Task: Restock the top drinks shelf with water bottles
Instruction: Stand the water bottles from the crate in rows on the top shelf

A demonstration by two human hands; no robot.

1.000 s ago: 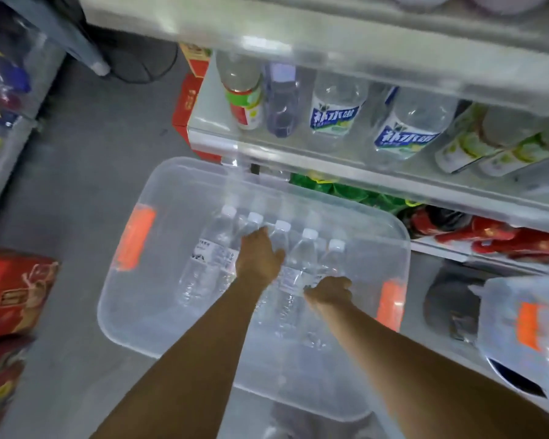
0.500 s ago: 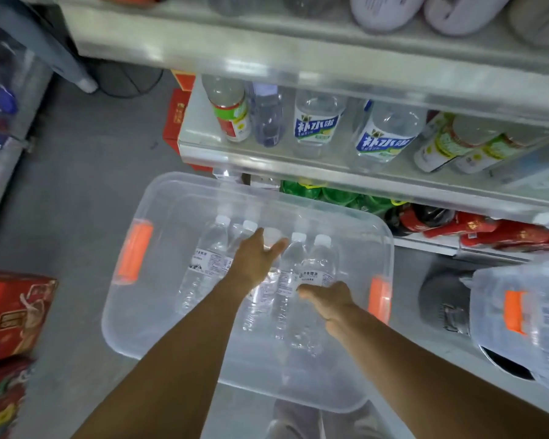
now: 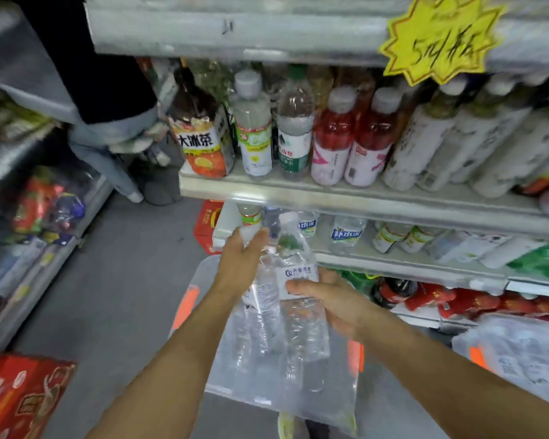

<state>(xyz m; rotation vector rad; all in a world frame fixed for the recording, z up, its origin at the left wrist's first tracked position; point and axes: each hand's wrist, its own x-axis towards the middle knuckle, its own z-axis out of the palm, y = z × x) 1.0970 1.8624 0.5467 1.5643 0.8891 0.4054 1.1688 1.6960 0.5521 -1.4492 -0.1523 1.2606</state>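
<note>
Hands meet at the centre of the view, lifting clear water bottles (image 3: 293, 280) above the bin. The left hand (image 3: 240, 264) wraps its fingers over the upper part of 1 bottle at about 11 o'clock from the right hand, the fingertips reaching near the cap. The right hand (image 3: 333, 301) grips a second bottle around its white label, the thumb lying across the front; the 2 bottles touch side by side and tilt slightly away from the camera. How many bottles each hand carries beyond these is hard to tell through the blur.

Below them, at 6 o'clock, sits a clear plastic bin (image 3: 222, 375) with orange latches on its sides; its contents are hidden behind the bottles and glare. At 4 o'clock a second clear container (image 3: 520, 359) with an orange latch holds more bottled water.

At 12 o'clock a drinks shelf (image 3: 346, 198) carries an iced-tea bottle (image 3: 202, 141), a green-labelled bottle, a water bottle and 2 red drinks (image 3: 352, 144), then pale bottles toward 2 o'clock. A yellow starburst price tag (image 3: 441, 39) hangs from the shelf above. A lower shelf at 3 o'clock holds blue-labelled bottles. The grey floor (image 3: 124, 280) runs to 9 o'clock, with a red carton (image 3: 19, 400) at 7 o'clock.
</note>
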